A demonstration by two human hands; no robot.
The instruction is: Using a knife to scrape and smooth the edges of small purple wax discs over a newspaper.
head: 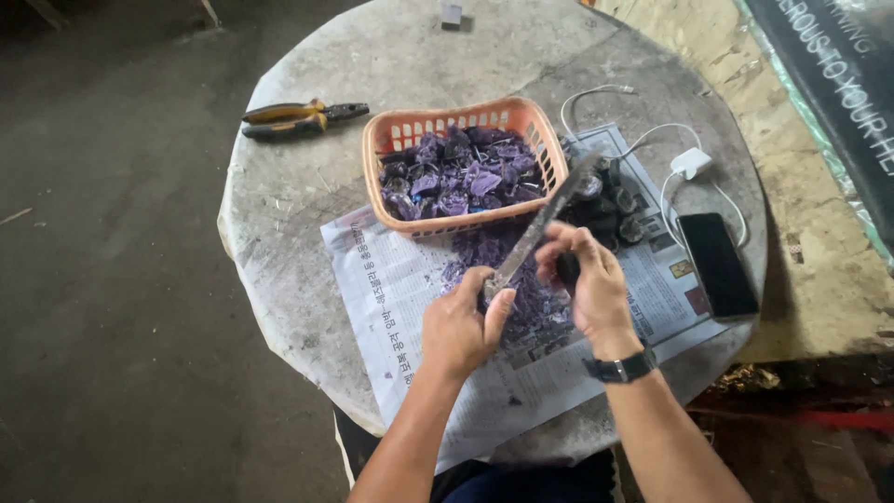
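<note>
A long metal blade (545,216) slants over the newspaper (400,289), its long axis running from the left hand (459,326) up and right toward the rim of the orange basket (372,149). The left fingers (500,307) wrap its lower end. Just right of it, the right hand (589,279) pinches a small dark piece (567,270) against the blade's edge, above a heap of purple scraps (521,279). Both forearms reach in from below, wrists raised off the worktop (279,224), the right wearing a watch (622,368).

head cam | looks steeply down | near | round table (307,233)
</note>
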